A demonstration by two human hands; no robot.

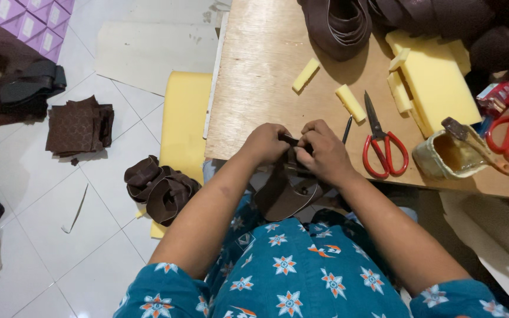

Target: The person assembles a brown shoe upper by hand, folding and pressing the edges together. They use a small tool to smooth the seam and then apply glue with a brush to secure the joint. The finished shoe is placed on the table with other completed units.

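Observation:
My left hand (264, 143) and my right hand (323, 152) meet at the near edge of a low wooden board (260, 76). Both pinch a brown leather piece (285, 194) that hangs down from my fingers over my lap. A narrow dark strap end (290, 139) shows between my thumbs. Red-handled scissors (382, 143) lie just right of my right hand, with a thin dark tool (347, 129) beside them.
Yellow foam strips (350, 103) and a foam slab (437, 79) lie on the board, with coiled brown straps (337, 23) behind. A glue pot with a brush (446, 154) stands at the right. Brown leather pieces (160, 188), a patterned stack (79, 125) and a yellow foam sheet (185, 118) lie on the tiled floor.

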